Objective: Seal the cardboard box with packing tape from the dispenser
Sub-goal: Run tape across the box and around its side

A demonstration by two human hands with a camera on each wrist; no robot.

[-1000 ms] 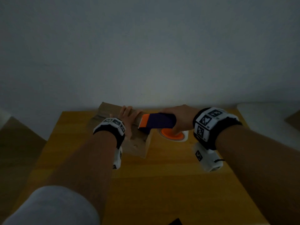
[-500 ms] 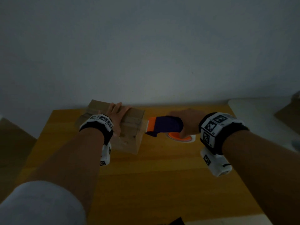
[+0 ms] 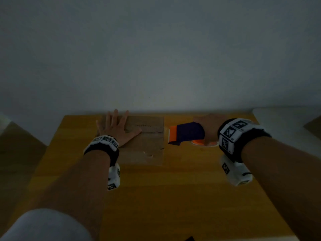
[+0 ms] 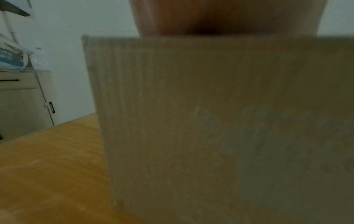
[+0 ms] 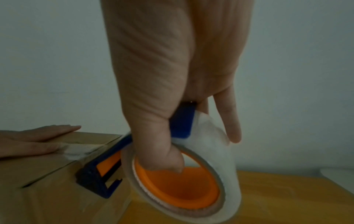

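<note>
A brown cardboard box [image 3: 145, 146] stands at the back of the wooden table [image 3: 156, 197]. My left hand [image 3: 116, 129] lies flat on its top with straight, spread fingers. In the left wrist view the box side [image 4: 210, 121] fills the frame. My right hand [image 3: 210, 127] grips a blue and orange tape dispenser [image 3: 186, 133] just right of the box. In the right wrist view my thumb hooks into the orange core of the clear tape roll [image 5: 216, 151], and the dispenser head [image 5: 99, 174] sits against the box's right top edge. A strip of clear tape [image 5: 78, 150] lies along the top seam.
A pale wall rises right behind the table. A white object [image 3: 286, 122] sits beyond the table's right edge. A cabinet [image 4: 23, 98] stands to the left. The near half of the table holds only my forearms.
The box has turned square to me. My left hand has spread flat on its top. The dispenser has come off the top and now sits at the box's right edge.
</note>
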